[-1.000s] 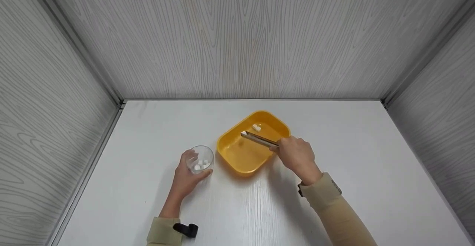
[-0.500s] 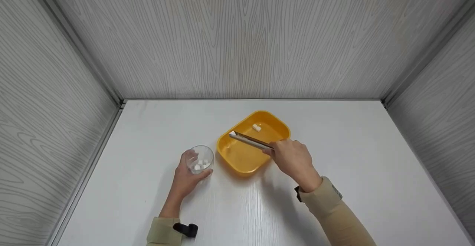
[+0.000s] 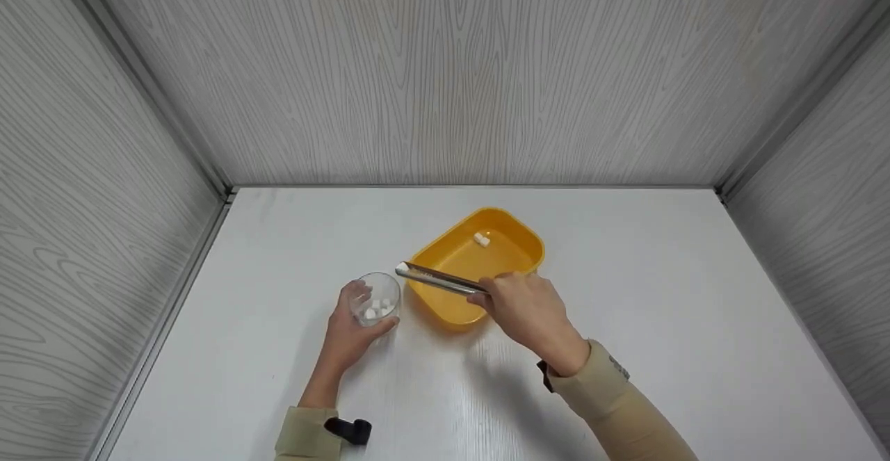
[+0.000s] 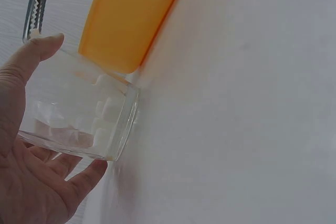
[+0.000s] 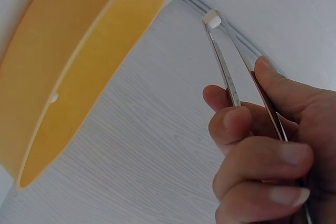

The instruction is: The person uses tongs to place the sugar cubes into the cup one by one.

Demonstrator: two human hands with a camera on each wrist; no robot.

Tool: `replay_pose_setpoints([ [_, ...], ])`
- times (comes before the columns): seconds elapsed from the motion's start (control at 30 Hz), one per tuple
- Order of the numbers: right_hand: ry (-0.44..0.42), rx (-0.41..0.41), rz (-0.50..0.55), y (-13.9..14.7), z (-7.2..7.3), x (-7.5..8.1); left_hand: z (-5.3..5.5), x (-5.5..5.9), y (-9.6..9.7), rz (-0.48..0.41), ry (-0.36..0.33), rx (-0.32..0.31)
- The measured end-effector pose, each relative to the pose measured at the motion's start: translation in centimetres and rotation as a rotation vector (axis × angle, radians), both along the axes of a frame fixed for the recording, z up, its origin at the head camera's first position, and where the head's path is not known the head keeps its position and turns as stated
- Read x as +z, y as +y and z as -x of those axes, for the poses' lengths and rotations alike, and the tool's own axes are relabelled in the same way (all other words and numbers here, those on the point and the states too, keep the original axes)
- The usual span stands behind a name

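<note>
My left hand (image 3: 348, 332) grips a clear drinking glass (image 4: 73, 103) round its side, thumb and fingers on opposite sides. Several white cubes (image 3: 379, 306) lie at the bottom of the glass. In my right hand (image 3: 528, 311) are metal tongs (image 3: 445, 280), held with the fingers curled round both arms. A single white cube (image 5: 212, 19) is pinched between the tong tips, which are just right of and above the glass rim in the head view. Below the tongs is a yellow tray (image 3: 445, 318) with small white cubes (image 3: 481, 239) near its far end.
The tray and glass stand close together on a white table (image 3: 667, 294). Grey wood-grain panels (image 3: 445, 71) rise at the back and both sides. A black strap piece (image 3: 349, 431) is at the left sleeve cuff.
My right hand has carried the tongs and the pinched cube leftward, from over the tray to beside the glass rim. The left hand and glass have stayed put.
</note>
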State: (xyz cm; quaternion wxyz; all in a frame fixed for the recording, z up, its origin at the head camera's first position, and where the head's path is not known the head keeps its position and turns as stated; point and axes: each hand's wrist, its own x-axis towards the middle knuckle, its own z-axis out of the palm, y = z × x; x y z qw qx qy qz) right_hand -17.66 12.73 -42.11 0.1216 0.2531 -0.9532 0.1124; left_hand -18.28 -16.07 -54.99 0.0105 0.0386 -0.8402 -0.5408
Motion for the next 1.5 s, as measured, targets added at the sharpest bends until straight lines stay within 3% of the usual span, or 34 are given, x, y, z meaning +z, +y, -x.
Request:
replay_pose_setpoints([
  [0.4, 0.03, 0.092, 0.016, -1.4, 0.1, -0.5, -0.1, 0.2, 0.0, -0.042, 0.021, -0.007],
  [0.8, -0.049, -0.018, 0.056, 0.6, 0.9, -0.8, -0.1, 0.3, 0.0, -0.009, 0.041, 0.007],
  [1.3, -0.123, -0.151, 0.02, 4.1, 2.3, -1.7, -0.1, 0.7, 0.0, -0.021, -0.055, 0.05],
  [1.5, -0.138, -0.183, 0.012, 5.3, 3.0, -2.3, -0.1, 0.7, 0.2, -0.079, -0.044, 0.039],
])
